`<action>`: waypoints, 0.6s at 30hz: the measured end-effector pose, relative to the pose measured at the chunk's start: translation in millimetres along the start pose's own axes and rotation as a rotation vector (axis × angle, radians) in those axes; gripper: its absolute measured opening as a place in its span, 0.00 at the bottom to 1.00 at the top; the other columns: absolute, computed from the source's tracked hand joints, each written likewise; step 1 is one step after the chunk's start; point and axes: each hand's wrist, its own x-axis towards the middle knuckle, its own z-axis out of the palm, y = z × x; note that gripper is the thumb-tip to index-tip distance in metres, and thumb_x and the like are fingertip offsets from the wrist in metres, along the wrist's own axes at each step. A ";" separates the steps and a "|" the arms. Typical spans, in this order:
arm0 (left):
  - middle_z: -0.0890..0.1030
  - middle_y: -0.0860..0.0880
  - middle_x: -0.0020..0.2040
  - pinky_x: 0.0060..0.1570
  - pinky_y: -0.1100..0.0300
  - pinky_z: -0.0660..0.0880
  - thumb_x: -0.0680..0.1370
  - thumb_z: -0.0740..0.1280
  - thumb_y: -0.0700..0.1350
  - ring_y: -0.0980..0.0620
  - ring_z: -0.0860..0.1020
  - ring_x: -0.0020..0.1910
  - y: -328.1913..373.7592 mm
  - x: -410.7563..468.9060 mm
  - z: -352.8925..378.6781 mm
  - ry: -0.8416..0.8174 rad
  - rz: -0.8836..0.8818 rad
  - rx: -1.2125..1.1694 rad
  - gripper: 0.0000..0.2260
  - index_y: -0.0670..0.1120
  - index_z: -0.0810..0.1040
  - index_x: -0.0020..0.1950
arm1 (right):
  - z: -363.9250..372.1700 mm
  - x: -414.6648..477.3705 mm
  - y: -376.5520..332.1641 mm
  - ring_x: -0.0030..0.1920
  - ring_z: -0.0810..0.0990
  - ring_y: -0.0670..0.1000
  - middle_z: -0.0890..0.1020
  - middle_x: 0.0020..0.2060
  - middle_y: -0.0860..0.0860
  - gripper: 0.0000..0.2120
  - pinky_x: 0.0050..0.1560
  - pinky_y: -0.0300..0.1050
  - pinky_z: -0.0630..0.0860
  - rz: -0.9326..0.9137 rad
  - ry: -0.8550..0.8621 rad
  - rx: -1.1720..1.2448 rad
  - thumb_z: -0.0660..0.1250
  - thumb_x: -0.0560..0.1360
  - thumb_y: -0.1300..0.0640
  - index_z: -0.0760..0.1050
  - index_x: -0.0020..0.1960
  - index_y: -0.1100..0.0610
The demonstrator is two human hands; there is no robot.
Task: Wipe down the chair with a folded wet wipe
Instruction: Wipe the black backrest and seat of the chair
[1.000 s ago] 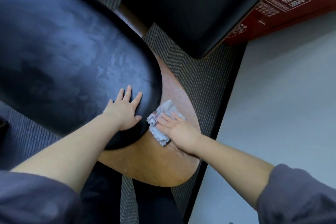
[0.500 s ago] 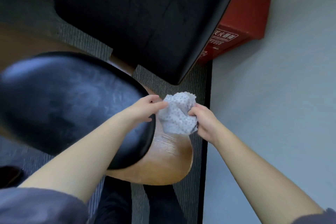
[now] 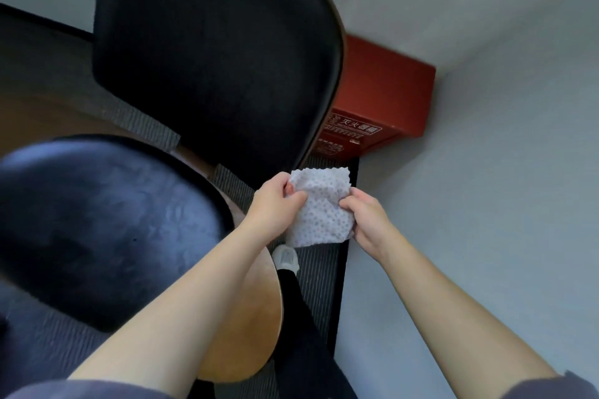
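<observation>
The chair has a black padded seat [image 3: 97, 220] on a curved wooden shell [image 3: 249, 321] and a tall black backrest [image 3: 210, 52]. A white dotted wet wipe [image 3: 321, 207] is held in the air above the seat's right edge, spread between both hands. My left hand [image 3: 275, 204] pinches its upper left edge. My right hand [image 3: 366, 217] grips its right side. Neither hand touches the chair.
A red box with printed characters [image 3: 382, 107] stands in the corner behind the backrest. A pale wall [image 3: 486, 204] runs close along the right. Striped dark carpet [image 3: 321, 275] lies under the chair, with my shoe [image 3: 287, 257] and dark trouser leg on it.
My right hand lifted the wipe off the wooden shell. My left hand left the seat cushion and took hold of the wipe's left edge. The wipe is now spread wider between both hands.
</observation>
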 end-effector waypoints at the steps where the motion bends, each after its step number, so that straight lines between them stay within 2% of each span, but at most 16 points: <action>1: 0.74 0.50 0.38 0.35 0.60 0.68 0.77 0.66 0.44 0.52 0.73 0.38 11.7 2.3 5.6 0.049 0.019 0.064 0.08 0.43 0.71 0.42 | -6.6 6.0 -7.6 0.43 0.81 0.51 0.82 0.44 0.53 0.14 0.38 0.45 0.75 0.005 0.000 -0.027 0.55 0.78 0.67 0.77 0.49 0.56; 2: 0.72 0.52 0.36 0.33 0.60 0.65 0.77 0.65 0.44 0.54 0.71 0.36 23.2 4.0 10.3 0.083 0.030 0.100 0.08 0.45 0.69 0.40 | -12.2 10.8 -15.6 0.44 0.81 0.51 0.82 0.45 0.53 0.14 0.40 0.46 0.76 0.010 0.000 -0.049 0.55 0.78 0.68 0.77 0.49 0.57; 7: 0.71 0.55 0.37 0.33 0.60 0.66 0.78 0.64 0.42 0.55 0.71 0.35 75.8 8.8 21.0 0.139 0.112 0.170 0.04 0.46 0.70 0.44 | -31.6 23.7 -60.8 0.48 0.83 0.54 0.83 0.50 0.58 0.15 0.47 0.50 0.79 -0.039 0.007 -0.054 0.54 0.76 0.70 0.78 0.51 0.60; 12: 0.75 0.54 0.42 0.39 0.59 0.72 0.78 0.64 0.40 0.53 0.76 0.42 104.6 6.3 9.4 0.208 0.221 0.192 0.04 0.47 0.73 0.51 | -30.0 22.5 -87.8 0.49 0.83 0.54 0.83 0.52 0.59 0.15 0.50 0.51 0.79 -0.112 0.008 -0.070 0.55 0.76 0.69 0.78 0.54 0.62; 15: 0.75 0.56 0.45 0.37 0.69 0.67 0.77 0.65 0.40 0.59 0.75 0.43 105.0 2.5 -3.3 0.314 0.207 0.002 0.08 0.50 0.73 0.54 | -23.2 17.4 -98.0 0.50 0.82 0.52 0.83 0.52 0.56 0.16 0.51 0.50 0.79 -0.235 0.067 -0.197 0.56 0.76 0.67 0.76 0.58 0.59; 18: 0.74 0.58 0.44 0.37 0.73 0.67 0.76 0.68 0.41 0.63 0.74 0.42 108.4 4.8 -17.9 0.502 0.137 -0.272 0.12 0.52 0.71 0.55 | -12.7 18.3 -119.7 0.55 0.79 0.48 0.80 0.54 0.50 0.17 0.57 0.45 0.76 -0.472 0.191 -0.248 0.57 0.76 0.69 0.76 0.57 0.54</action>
